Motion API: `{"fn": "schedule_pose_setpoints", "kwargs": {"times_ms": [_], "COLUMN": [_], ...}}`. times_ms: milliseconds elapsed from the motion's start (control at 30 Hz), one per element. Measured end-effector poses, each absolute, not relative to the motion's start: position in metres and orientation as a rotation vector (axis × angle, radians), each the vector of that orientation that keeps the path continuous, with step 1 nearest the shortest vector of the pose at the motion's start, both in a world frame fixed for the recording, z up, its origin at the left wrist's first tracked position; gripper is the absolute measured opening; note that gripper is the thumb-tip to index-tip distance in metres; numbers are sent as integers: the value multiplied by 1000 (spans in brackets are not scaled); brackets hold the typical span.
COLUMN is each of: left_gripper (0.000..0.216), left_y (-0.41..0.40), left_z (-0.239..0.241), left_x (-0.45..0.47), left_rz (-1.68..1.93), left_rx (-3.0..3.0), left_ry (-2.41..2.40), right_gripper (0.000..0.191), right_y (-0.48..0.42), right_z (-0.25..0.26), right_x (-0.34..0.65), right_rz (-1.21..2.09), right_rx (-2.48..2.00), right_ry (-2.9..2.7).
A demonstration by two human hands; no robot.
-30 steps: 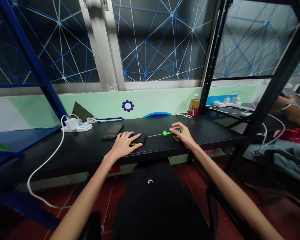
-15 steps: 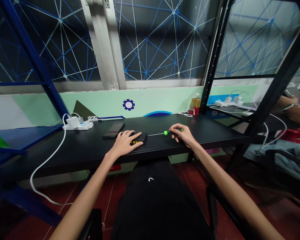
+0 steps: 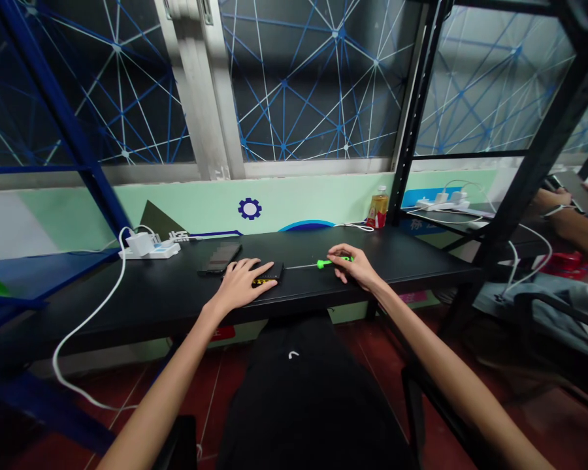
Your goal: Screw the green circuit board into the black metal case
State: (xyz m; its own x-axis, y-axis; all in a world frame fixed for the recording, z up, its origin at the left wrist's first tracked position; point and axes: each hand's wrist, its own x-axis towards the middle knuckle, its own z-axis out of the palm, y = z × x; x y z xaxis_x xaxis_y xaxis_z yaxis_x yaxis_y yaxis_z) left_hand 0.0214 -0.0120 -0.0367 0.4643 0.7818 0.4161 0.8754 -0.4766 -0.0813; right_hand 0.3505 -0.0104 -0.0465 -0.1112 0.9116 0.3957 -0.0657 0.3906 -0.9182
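My left hand (image 3: 242,281) lies flat with fingers spread on a small black device with a yellow label (image 3: 269,275), pressing it onto the black shelf-table (image 3: 157,297). My right hand (image 3: 351,264) is closed round the green handle of a thin screwdriver (image 3: 323,264). The metal shaft runs left and its tip reaches the device's right end. A dark phone (image 3: 219,257) lies just behind my left hand.
A white power strip with a charger (image 3: 147,247) sits at the back left, its white cable (image 3: 83,326) hanging over the front edge. A drink bottle (image 3: 379,207) stands at the back right. Another person's arm (image 3: 568,219) shows beyond the black rack post (image 3: 514,196).
My right hand and the screwdriver have shifted slightly left towards the device. My left hand stays on the device.
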Motion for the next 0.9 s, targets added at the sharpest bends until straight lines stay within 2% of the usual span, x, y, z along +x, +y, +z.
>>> {"fn": "schedule_pose_setpoints", "kwargs": {"times_ms": [267, 567, 900], "left_gripper": [61, 62, 62], "left_y": [-13, -11, -12], "left_z": [-36, -37, -36], "left_x": [22, 22, 23], "left_rz": [-455, -468, -473], "left_rx": [-2424, -2444, -2463], "left_ry": [-1431, -1413, -1423], "right_gripper": [38, 43, 41], "right_y": [-8, -9, -11], "right_z": [-48, -48, -45], "right_x": [354, 352, 351], "right_rz": [1002, 1005, 961], "right_rx": [-871, -913, -856], "right_ry": [-1486, -1473, -1497]}}
